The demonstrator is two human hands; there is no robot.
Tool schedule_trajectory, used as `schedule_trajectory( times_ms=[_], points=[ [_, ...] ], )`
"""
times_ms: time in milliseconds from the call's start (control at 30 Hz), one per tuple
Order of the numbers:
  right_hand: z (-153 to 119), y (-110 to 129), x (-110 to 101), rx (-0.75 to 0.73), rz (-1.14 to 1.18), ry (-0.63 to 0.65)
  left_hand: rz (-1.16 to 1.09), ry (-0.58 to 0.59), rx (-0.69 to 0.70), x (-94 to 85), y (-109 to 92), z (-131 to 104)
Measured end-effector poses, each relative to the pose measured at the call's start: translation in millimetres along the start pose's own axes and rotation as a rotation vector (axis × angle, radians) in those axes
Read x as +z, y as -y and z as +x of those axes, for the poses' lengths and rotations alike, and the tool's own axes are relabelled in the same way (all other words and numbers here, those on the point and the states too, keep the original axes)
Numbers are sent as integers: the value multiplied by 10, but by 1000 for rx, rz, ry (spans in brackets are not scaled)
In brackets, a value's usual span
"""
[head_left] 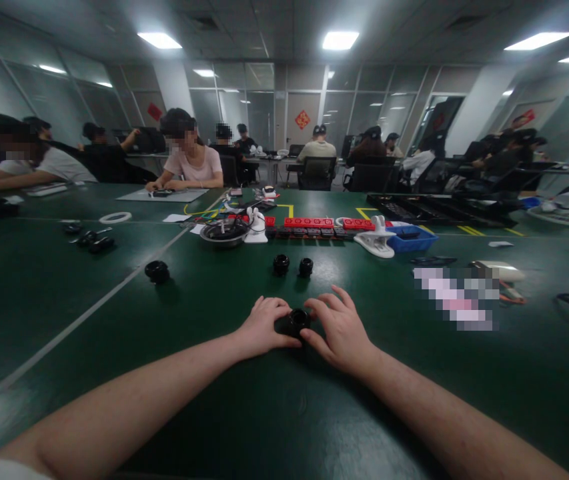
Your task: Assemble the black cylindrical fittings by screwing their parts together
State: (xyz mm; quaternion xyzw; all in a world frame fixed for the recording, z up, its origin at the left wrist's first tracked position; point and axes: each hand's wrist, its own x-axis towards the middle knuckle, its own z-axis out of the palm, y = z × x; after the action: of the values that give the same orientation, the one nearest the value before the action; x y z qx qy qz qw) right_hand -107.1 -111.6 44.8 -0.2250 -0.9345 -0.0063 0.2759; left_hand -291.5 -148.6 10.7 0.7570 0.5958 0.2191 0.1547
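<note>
A black hollow cylindrical fitting [299, 321] stands on the green tabletop straight ahead, its round opening facing up toward me. My left hand [263, 327] grips it from the left, thumb in front and fingers behind. From the right, my right hand [340, 328] has its thumb and index finger at the rim, while its other fingers are raised apart. Just beyond my hands sit two similar black fittings, a larger one [281, 265] and a smaller one [305, 267]. Farther left is another black fitting [157, 271].
Across the table lie red socket strips [309, 223], a metal bowl [224, 233] with dark cords, a white clamp stand [377, 239] and a blue bin [411, 237]. A cream-coloured device [501, 270] lies right. A co-worker [191, 157] sits opposite at a grey mat.
</note>
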Motion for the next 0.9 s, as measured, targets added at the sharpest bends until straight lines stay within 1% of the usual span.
schedule_trajectory(
  times_ms=[267,467,600,733,900],
  points=[
    [18,21,63,51,20,26,5,-10,-8,37,21,9],
    [33,36,158,71,74,6,14,0,-7,48,35,18],
    [50,55,215,118,104,-18,18,4,-9,37,21,14],
    [54,70,224,165,155,-19,9,-4,-10,32,8,6],
    [54,68,211,186,185,-4,16,-5,-7,27,-3,3]
  ],
)
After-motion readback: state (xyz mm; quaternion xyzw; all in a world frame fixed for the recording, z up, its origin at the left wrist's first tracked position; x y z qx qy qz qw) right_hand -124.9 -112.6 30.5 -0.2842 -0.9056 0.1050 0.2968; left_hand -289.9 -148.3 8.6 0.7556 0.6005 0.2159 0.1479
